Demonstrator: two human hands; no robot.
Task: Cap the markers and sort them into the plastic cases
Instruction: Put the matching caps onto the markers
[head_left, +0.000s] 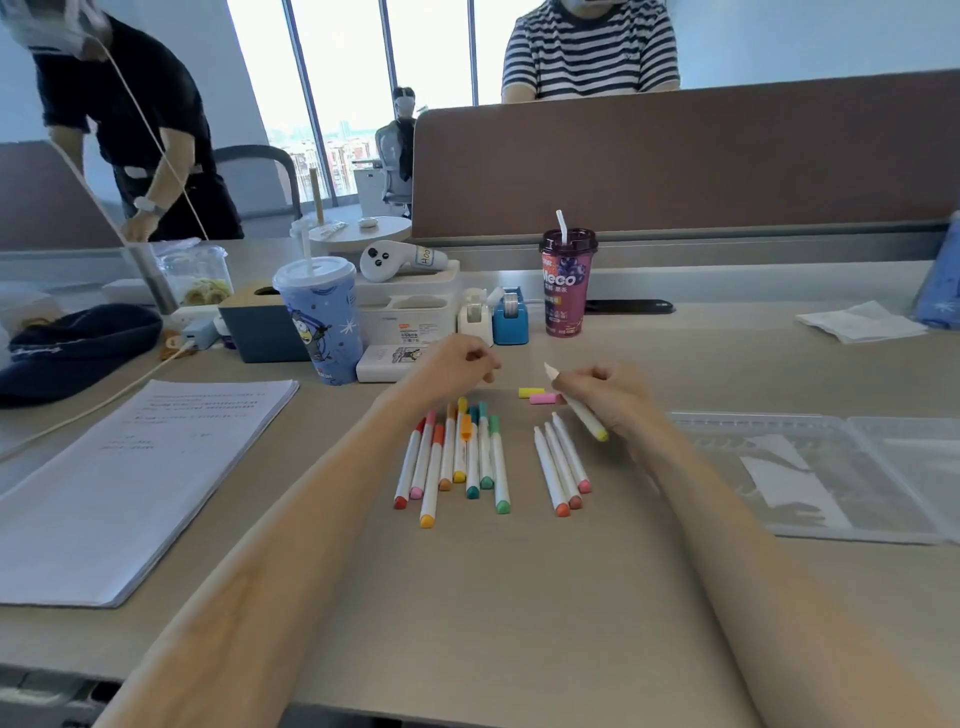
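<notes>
1. Markers (472, 462) lie on the table (519, 597) in two groups, side by side between the person's forearms.
2. Paper stack (130, 478) lies at the far left of the table. Blue cup (324, 322), with lid and straw, stands behind it to the right.
3. Left group (497, 467) is the larger set. Its markers lie close together and partly overlap, with coloured caps on the far ends and coloured plugs on the near ends.
4. Left hand (452, 364) hovers over the far ends of the left group. Its fingers are curled, with the tips drawn toward the thumb. Whether they pinch anything cannot be told.
5. Yellow cap (531, 392) and pink cap (545, 399) lie loose on the table between the two hands. The pink cap is just beside the right hand.
6. Right group (561, 463) consists of three parallel markers. The far ends are pale and uncapped. The near ends are orange, red and pink.
7. Right hand (618, 400) grips the held marker (584, 415), fingers curled round the barrel. The pale pointed end aims up and away, and the yellow end points toward the person.
8. Plastic cases (717, 441) are clear and lie open flat at the right of the table, apart from both groups.
</notes>
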